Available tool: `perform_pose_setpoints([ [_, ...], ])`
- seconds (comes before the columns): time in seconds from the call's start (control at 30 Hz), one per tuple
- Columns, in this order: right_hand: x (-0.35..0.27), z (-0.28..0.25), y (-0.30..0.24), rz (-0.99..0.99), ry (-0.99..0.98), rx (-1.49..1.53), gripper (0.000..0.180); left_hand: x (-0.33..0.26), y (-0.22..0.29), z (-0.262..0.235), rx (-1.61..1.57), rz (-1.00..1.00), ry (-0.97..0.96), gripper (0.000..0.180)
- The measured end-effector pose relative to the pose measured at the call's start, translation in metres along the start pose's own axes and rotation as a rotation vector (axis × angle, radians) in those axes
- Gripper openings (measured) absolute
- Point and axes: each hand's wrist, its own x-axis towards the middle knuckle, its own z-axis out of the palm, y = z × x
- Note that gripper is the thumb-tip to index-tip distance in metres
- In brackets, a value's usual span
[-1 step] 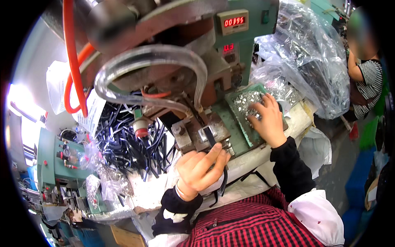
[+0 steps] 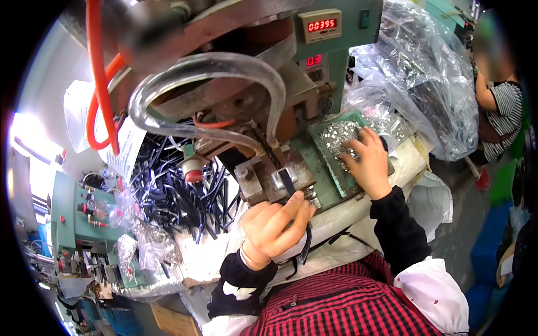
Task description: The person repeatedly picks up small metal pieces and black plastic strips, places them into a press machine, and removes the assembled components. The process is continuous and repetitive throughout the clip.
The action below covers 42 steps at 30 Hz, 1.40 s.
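Observation:
A black strap (image 2: pixel 288 182) lies with its far end on the metal die (image 2: pixel 301 172) of a bench press. My left hand (image 2: pixel 276 227) is closed on the strap just in front of that die, thumb and forefinger pinching it. Part of the strap hangs below the hand towards the apron. Over the green tray (image 2: pixel 330 175), to the right of the die, my right hand (image 2: pixel 370 165) reaches in with bent fingers and thumb apart. Small shiny metal pieces (image 2: pixel 336 134) are heaped in the tray beside its fingertips. No piece shows between those fingers.
A heap of black straps (image 2: pixel 168 196) lies left of the press. A red push button (image 2: pixel 193 175) and a clear looped hose (image 2: pixel 210 64) stand close by. Large clear plastic bags (image 2: pixel 420 78) fill the back right. Another person (image 2: pixel 501 117) is at the far right.

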Motion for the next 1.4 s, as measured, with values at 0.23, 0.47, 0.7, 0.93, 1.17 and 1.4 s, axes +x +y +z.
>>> perform_pose_setpoints([
  [0.23, 0.001, 0.009, -0.007, -0.015, 0.065, 0.013, 0.010, -0.001, 0.017, -0.013, -0.007, -0.165, -0.035, 0.026],
  [0.47, -0.001, 0.010, 0.005, -0.065, 0.099, 0.073, 0.010, -0.026, 0.030, -0.091, 0.395, -0.523, 0.314, 0.011],
  [0.7, 0.011, 0.001, -0.014, 0.038, 0.059, -0.010, 0.024, -0.072, -0.051, -0.065, 0.448, -0.757, -0.242, 0.024],
  [0.93, -0.007, 0.003, 0.005, -0.026, 0.088, 0.046, 0.015, -0.146, -0.089, -0.032, 0.560, -0.742, -0.098, 0.021],
  [1.17, -0.021, -0.002, 0.014, 0.552, 0.072, 0.861, 0.011, -0.165, -0.089, -0.078, -0.459, -1.382, 0.059, 0.037],
  [1.4, 0.012, 0.014, -0.009, 0.638, -0.057, 1.361, 0.021, -0.110, -0.052, -0.046, -0.416, -1.576, 0.350, 0.012],
])
